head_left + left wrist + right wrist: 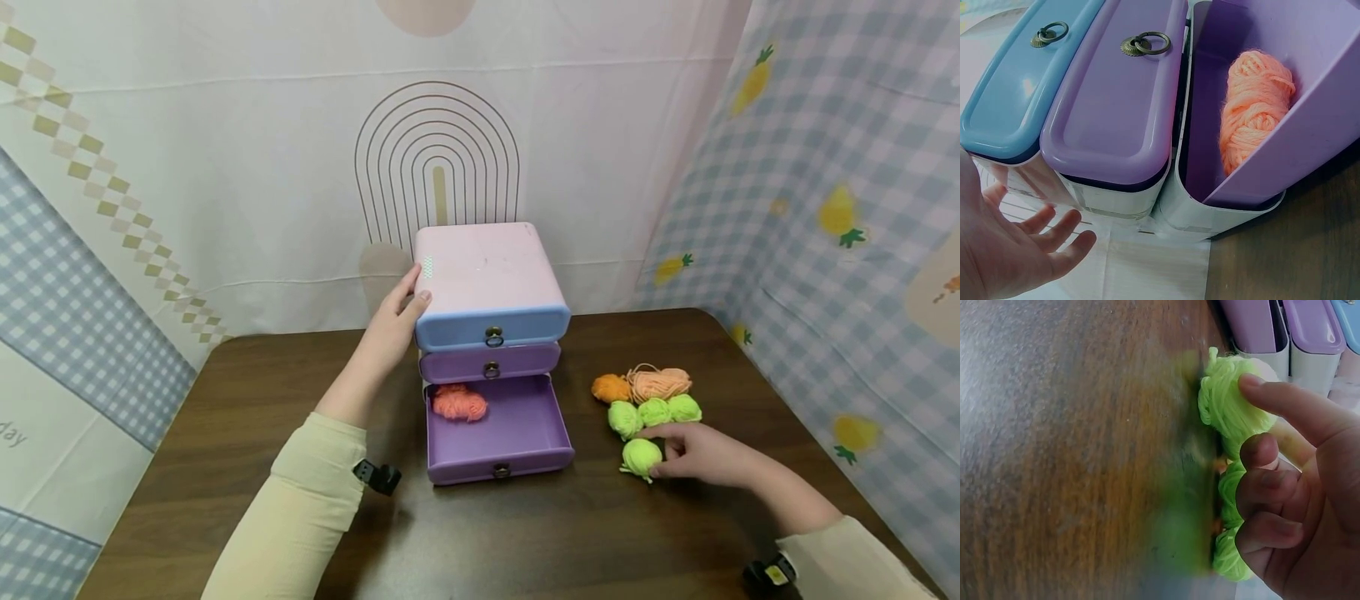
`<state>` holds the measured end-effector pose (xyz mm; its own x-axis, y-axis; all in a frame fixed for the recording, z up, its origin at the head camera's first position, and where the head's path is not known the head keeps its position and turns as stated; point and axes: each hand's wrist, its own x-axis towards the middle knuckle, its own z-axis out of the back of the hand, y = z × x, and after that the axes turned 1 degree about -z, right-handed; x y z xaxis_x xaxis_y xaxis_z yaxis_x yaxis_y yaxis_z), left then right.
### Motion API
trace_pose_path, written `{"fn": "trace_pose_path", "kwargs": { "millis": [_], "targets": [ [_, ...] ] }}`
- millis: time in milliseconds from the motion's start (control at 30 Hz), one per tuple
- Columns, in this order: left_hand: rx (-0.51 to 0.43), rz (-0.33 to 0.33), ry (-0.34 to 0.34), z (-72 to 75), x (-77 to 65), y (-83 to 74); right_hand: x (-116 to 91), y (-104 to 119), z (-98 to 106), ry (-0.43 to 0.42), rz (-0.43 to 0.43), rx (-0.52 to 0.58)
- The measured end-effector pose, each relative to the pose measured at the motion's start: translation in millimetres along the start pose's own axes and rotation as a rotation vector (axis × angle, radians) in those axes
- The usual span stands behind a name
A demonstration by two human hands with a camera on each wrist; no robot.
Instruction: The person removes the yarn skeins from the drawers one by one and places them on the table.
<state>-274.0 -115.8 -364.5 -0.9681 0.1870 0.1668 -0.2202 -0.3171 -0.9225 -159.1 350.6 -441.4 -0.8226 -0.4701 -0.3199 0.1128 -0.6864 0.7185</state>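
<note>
My left hand (pixel 388 333) rests against the left side of a small chest of drawers (pixel 483 267), its fingers fairly straight in the left wrist view. The chest has a pink top, a blue upper drawer (pixel 457 332) and a purple middle drawer (pixel 457 365). Pulled out at the bottom is a purple drawer (pixel 525 425) with a coral yarn skein (pixel 460 403) at its back left. To the right, my right hand (pixel 705 452) pinches a bright green yarn ball (pixel 640 459) on the table between thumb and index finger; the other fingers curl loosely.
Behind the pinched ball lie several more green yarn balls (pixel 655 412). Farther back are an orange yarn ball (pixel 611 388) and a peach yarn skein (pixel 660 383). The brown wooden table (pixel 480 542) meets patterned cloth (pixel 262 167) at the back and sides.
</note>
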Motion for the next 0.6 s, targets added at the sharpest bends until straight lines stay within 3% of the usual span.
{"fn": "trace_pose_path", "kwargs": {
  "millis": [400,600],
  "targets": [
    [-0.018,0.009,0.009,1.1,-0.7,-2.3,-0.5,-3.0,-0.9,-0.053,0.018,-0.044],
    [-0.021,0.038,0.035,3.0,-12.0,-29.5,-0.9,-4.1,-1.0,-0.069,0.015,-0.048]
  ]
}}
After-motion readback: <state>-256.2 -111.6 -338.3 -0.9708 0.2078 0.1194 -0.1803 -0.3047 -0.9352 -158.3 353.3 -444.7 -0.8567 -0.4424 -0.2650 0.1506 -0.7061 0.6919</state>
